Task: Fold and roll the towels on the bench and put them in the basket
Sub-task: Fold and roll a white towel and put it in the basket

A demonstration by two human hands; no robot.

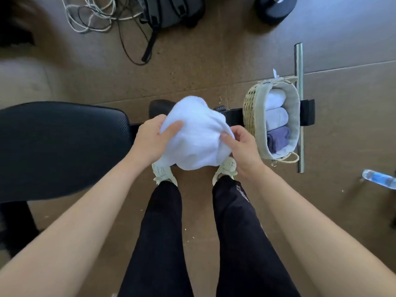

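Observed: white towel point(197, 133) held bunched and off the bench point(64, 146), in the air above the person's shoes point(164, 171). Left hand point(150, 138) grips its left side, thumb pressed on top. Right hand point(242, 146) pinches a fold at its right edge. Wicker basket point(250, 108) stands to the right, holding three rolled towels point(276, 118) side by side.

Assessment: towel not yet folded.

Recommended: find two corners, shake it flat, lay it on the bench pad, and square the edges before rolling tightly.

Left of the towel point(197, 133), the tabletop point(64, 146); right of it, the basket point(250, 108), three rolled towels point(276, 118) inside. Behind, backpack point(171, 11) and cords point(96, 16) on the floor point(214, 71).
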